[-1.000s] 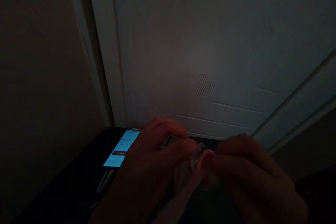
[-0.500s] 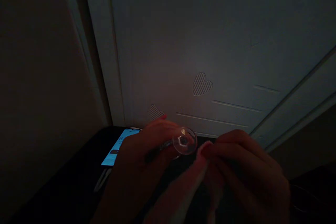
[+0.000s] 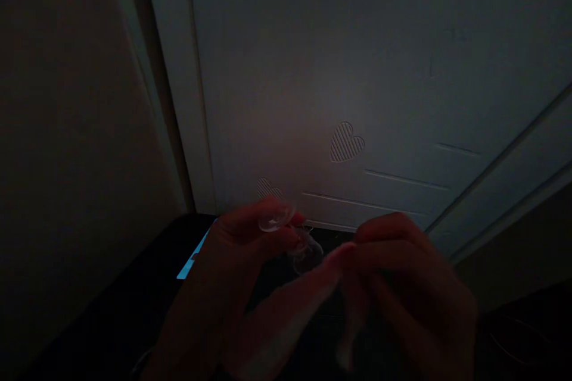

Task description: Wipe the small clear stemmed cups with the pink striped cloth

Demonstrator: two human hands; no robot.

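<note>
The scene is very dim. My left hand point(image 3: 236, 244) is closed around the narrow middle of what looks like a small clear stemmed glass point(image 3: 308, 255). Its round disc-like foot point(image 3: 277, 218) points up and toward me, and the other end shows beyond my fingers, tilted down to the right. A pink and whitish soft cloth point(image 3: 286, 315) is pinched at its upper edge by my right hand point(image 3: 402, 274), and hangs down to the lower left, in front of my left wrist. Cloth and glass are close together; whether they touch I cannot tell.
A lit phone point(image 3: 194, 256) lies on the dark surface point(image 3: 129, 303), partly behind my left hand. Directly ahead stands a pale panel point(image 3: 313, 71) with grooved hearts and lines. A brownish wall point(image 3: 67, 101) is at the left. A thin cable-like line point(image 3: 513, 351) shows at the lower right.
My left hand has turned the glass, so its foot has swung up and left and its other end now shows. The cloth in my right hand has shifted slightly left. More of the phone is covered.
</note>
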